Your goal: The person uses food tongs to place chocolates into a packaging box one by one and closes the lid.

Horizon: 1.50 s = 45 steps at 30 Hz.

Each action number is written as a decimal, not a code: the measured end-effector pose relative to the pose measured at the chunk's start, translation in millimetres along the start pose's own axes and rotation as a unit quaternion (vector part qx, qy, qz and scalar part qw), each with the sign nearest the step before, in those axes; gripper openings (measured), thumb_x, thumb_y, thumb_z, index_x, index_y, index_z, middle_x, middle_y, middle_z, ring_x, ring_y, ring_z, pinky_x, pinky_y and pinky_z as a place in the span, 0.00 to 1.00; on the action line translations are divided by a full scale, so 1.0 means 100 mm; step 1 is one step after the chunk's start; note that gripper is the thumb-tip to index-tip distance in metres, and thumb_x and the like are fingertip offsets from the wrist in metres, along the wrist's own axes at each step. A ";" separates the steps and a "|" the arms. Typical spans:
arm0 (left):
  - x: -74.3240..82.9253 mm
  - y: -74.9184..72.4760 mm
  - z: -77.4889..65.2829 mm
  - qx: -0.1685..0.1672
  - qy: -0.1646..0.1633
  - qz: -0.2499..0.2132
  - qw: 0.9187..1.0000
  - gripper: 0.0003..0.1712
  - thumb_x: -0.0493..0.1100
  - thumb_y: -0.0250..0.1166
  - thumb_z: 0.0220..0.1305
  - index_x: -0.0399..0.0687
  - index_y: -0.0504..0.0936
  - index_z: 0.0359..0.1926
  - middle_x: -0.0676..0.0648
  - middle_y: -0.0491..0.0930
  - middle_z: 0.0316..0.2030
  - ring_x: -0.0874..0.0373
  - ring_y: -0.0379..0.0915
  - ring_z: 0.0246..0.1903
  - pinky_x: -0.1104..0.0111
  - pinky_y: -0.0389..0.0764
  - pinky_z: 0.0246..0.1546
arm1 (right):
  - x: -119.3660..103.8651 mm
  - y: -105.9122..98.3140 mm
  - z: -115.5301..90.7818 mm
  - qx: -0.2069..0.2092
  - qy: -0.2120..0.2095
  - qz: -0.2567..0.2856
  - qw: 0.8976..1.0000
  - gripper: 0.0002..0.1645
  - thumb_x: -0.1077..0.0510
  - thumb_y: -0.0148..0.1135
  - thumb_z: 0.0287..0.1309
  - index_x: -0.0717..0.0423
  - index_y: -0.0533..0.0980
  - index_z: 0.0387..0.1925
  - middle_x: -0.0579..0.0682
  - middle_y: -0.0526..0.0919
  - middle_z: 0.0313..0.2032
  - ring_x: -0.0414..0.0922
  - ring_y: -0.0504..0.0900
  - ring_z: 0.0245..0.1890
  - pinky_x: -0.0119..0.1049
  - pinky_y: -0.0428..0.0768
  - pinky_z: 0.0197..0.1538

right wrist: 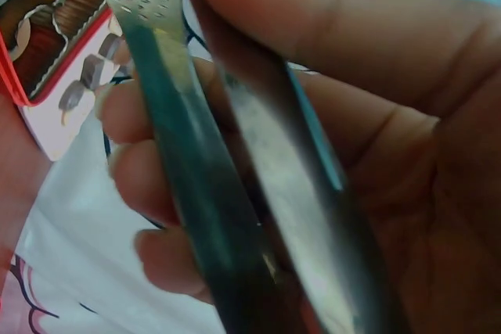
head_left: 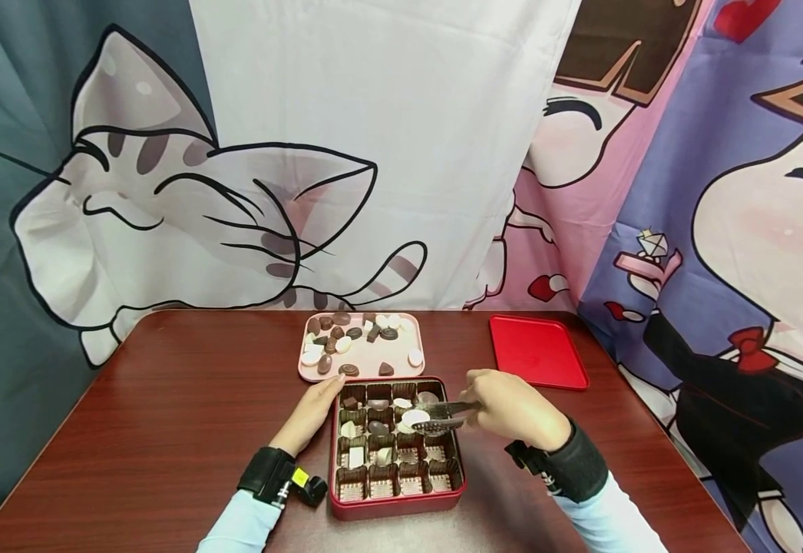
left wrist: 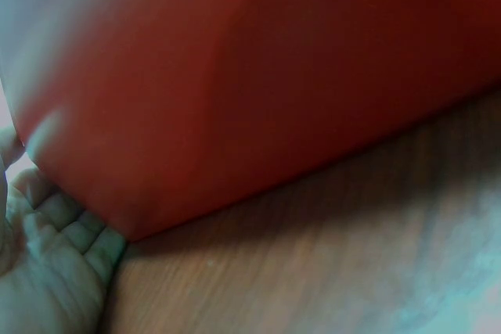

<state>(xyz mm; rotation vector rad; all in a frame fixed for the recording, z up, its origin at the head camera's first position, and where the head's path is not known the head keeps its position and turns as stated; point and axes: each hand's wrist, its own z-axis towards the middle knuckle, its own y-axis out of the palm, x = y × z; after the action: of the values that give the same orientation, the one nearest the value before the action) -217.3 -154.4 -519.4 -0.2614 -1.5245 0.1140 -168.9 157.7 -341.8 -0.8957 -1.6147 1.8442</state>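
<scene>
A deep red box [head_left: 396,503] with a dark divided insert stands in front of me. Its far compartments hold white and brown chocolates; those of the nearest row hold none. My left hand [head_left: 317,407] grips the box's far left corner, with the fingers along its far side in the left wrist view. Metal tongs [head_left: 443,424] with perforated ends are in my right hand [head_left: 508,403], between thumb and fingers in the right wrist view. The tong ends reach over the box's right side, and a white chocolate [head_left: 414,418] shows between them in the head view.
Behind the box lies a pink tray [head_left: 370,361] with many dark, brown and white chocolates. A flat red tray [head_left: 540,349] sits at the back right of the brown wooden table [head_left: 187,415]. A printed cloth [head_left: 388,92] hangs behind the table's far edge.
</scene>
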 end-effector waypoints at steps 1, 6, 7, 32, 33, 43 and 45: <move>0.00 0.00 0.00 -0.001 -0.005 -0.001 1.000 0.41 0.59 0.47 0.79 0.24 0.65 0.71 0.26 0.64 0.72 0.33 0.56 0.75 0.42 0.59 0.78 | -0.01 0.00 -0.01 -0.005 -0.001 0.001 1.000 0.08 0.66 0.74 0.44 0.49 0.88 0.26 0.40 0.70 0.22 0.33 0.63 0.23 0.25 0.65 0.27; 0.02 -0.02 0.01 -0.011 -0.030 -0.013 0.999 0.36 0.53 0.47 0.81 0.26 0.62 0.73 0.29 0.61 0.74 0.36 0.52 0.78 0.45 0.54 0.81 | -0.04 0.00 -0.03 -0.027 -0.002 0.008 1.000 0.10 0.69 0.72 0.41 0.49 0.87 0.22 0.40 0.70 0.21 0.33 0.63 0.22 0.25 0.63 0.26; 0.03 -0.02 0.01 -0.013 -0.030 -0.011 0.999 0.35 0.52 0.47 0.81 0.26 0.61 0.73 0.28 0.60 0.74 0.36 0.51 0.78 0.45 0.54 0.81 | -0.04 0.00 -0.03 -0.030 -0.002 0.007 1.000 0.10 0.69 0.72 0.40 0.50 0.86 0.22 0.41 0.70 0.21 0.34 0.62 0.21 0.25 0.62 0.26; 0.04 -0.01 -0.01 -0.005 -0.024 -0.017 1.000 0.33 0.51 0.47 0.81 0.27 0.66 0.72 0.30 0.64 0.73 0.36 0.54 0.77 0.45 0.54 0.81 | 0.01 0.00 0.00 -0.057 0.020 0.036 0.998 0.08 0.67 0.71 0.40 0.51 0.86 0.25 0.40 0.69 0.23 0.34 0.61 0.23 0.26 0.61 0.26; 0.04 -0.01 -0.01 -0.005 -0.024 -0.017 1.000 0.33 0.51 0.47 0.81 0.28 0.66 0.72 0.30 0.64 0.74 0.37 0.54 0.77 0.45 0.54 0.81 | 0.02 0.00 0.00 -0.057 0.022 0.039 0.997 0.08 0.67 0.70 0.41 0.52 0.86 0.25 0.40 0.69 0.23 0.34 0.61 0.23 0.26 0.61 0.26; 0.04 -0.02 -0.03 -0.015 -0.027 -0.023 0.999 0.34 0.53 0.47 0.81 0.30 0.65 0.73 0.31 0.63 0.74 0.38 0.53 0.78 0.45 0.54 0.81 | 0.06 -0.08 0.16 -0.042 0.058 0.046 0.996 0.12 0.59 0.75 0.51 0.58 0.89 0.39 0.48 0.83 0.33 0.39 0.79 0.32 0.28 0.73 0.36; 0.04 -0.02 -0.03 -0.013 -0.028 -0.022 0.999 0.35 0.54 0.48 0.81 0.30 0.64 0.73 0.31 0.63 0.74 0.37 0.54 0.78 0.45 0.55 0.81 | 0.08 -0.10 0.21 -0.041 0.060 0.051 0.996 0.13 0.59 0.75 0.52 0.59 0.89 0.41 0.49 0.83 0.34 0.39 0.78 0.31 0.29 0.73 0.36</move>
<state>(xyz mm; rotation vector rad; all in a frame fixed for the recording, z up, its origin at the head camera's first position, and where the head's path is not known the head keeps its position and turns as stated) -214.1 -155.4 -515.5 -0.2463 -1.5877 0.0676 -190.4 151.7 -331.2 -1.1217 -1.6068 1.7663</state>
